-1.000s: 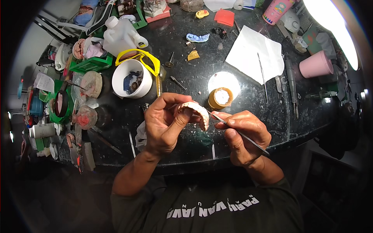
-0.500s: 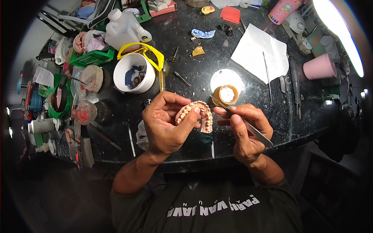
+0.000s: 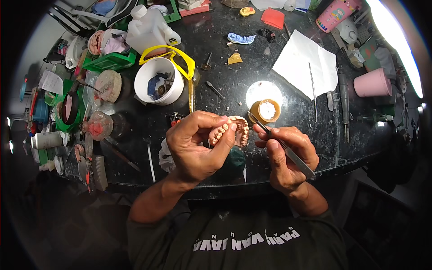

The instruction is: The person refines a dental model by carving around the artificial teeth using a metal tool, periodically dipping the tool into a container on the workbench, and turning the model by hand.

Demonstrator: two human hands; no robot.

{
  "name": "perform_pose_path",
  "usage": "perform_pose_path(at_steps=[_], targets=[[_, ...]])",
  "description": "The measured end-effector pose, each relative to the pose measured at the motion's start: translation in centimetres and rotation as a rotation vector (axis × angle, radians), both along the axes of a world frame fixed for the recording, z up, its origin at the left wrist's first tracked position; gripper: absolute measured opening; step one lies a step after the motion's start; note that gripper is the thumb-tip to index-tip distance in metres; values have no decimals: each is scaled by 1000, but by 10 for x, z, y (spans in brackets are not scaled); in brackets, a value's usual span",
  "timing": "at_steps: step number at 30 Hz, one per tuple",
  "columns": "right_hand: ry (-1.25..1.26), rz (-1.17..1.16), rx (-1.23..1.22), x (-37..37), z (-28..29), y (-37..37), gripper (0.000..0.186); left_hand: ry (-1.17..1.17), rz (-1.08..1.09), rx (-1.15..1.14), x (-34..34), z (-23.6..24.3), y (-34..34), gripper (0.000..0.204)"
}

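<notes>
My left hand [image 3: 198,146] grips a horseshoe-shaped dental model [image 3: 243,136] of pale pink-tan plaster, with the thumb over its inside. A row of teeth runs along the model's arch; part of it is hidden by my fingers. In my right hand [image 3: 292,159] is a slim scalpel [image 3: 299,163] with a flat silver handle, pinched between thumb and fingers. Its narrow tip points up and left, a short way to the right of the model and apart from it. Just beyond that tip stands an amber tub [image 3: 264,110] with white material in it.
Left of my hands stand a white bucket [image 3: 140,85], yellow safety glasses [image 3: 189,63] and a translucent jug [image 3: 148,36]. To the right lie white paper [image 3: 299,60] bearing a thin metal probe [image 3: 312,90], a grey handpiece [image 3: 344,99] and a pink cup [image 3: 372,83]. A bright lamp [image 3: 398,40] hangs at upper right.
My left hand has tilted the dental model, so its arch looks foreshortened and sits slightly farther right. The scalpel has shifted slightly, still in my right hand. The whole view has moved a little.
</notes>
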State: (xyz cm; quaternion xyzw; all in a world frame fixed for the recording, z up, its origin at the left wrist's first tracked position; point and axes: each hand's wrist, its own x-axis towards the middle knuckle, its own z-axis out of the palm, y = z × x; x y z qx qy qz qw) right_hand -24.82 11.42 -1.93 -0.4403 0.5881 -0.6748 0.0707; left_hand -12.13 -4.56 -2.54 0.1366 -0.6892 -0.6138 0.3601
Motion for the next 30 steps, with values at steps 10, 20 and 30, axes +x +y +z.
perform_pose_path(at_steps=[10, 20, 30], targets=[[-267, 68, -127, 0, 2, 1, 19, 72, -75, -32, -3, 4, 1, 25], [-13, 161, -166, -6, 5, 1, 21, 46, 84, -509, -2, 14, -4, 30], [304, 49, -54, -5, 12, 0, 30, 113, 117, -684, -2, 16, -12, 33]])
